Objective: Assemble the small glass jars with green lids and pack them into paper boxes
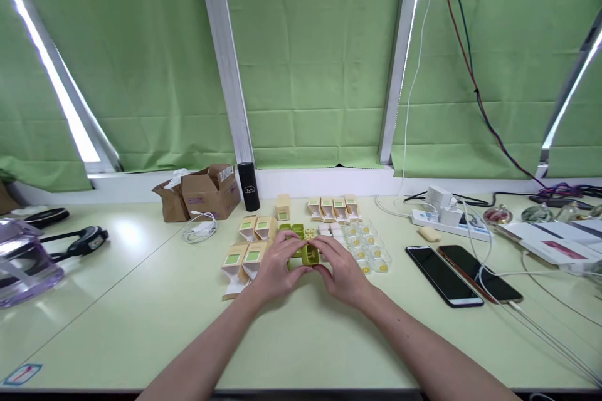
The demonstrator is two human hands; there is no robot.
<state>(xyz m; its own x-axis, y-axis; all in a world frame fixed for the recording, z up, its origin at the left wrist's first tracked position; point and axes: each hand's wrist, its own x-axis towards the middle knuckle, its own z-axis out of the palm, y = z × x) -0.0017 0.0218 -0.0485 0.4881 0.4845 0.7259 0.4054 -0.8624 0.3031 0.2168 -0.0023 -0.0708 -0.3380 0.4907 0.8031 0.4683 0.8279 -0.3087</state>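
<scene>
Between the fingertips of both hands is a small olive-green plastic piece (310, 255), hollow and open on the near side. My left hand (276, 268) is closed on its left side, and my right hand (347, 270) pinches it from the right. More green plastic pieces (296, 227) lie just behind, partly hidden by my fingers. Small opened cardboard boxes with green windows (252, 255) stand to the left of my left hand. Clear plastic domes with yellow bits inside (376, 252) lie to the right, beside pale pinkish pieces (331, 230).
Several opened small boxes (339, 207) and a single box (283, 207) stand farther back. Two phones (444, 276) and a power strip (450, 225) with cables lie at right. At left are a brown carton (211, 193), a black cylinder (249, 187) and a white cable (201, 229).
</scene>
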